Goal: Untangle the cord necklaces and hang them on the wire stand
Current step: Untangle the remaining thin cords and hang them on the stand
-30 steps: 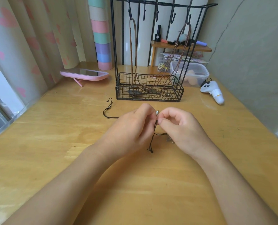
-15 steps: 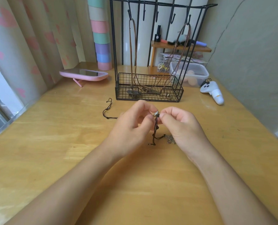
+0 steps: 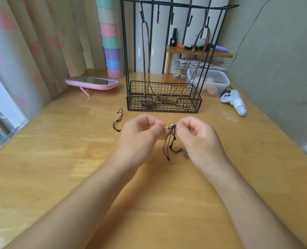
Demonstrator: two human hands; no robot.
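Left hand (image 3: 140,139) and right hand (image 3: 200,139) pinching one black cord necklace (image 3: 171,146)
Metal pendant (image 3: 172,126) pinched from 9 and 3 o'clock, cords dangling; wire stand (image 3: 164,106) at 12.

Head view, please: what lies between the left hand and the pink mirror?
A loose black cord lies there on the wooden table, seen in the head view.

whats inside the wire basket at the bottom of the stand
The lower ends of two brown cord necklaces lie in the wire basket, with a dark pendant at left and small metal pieces at right. The mesh hides their exact shapes.
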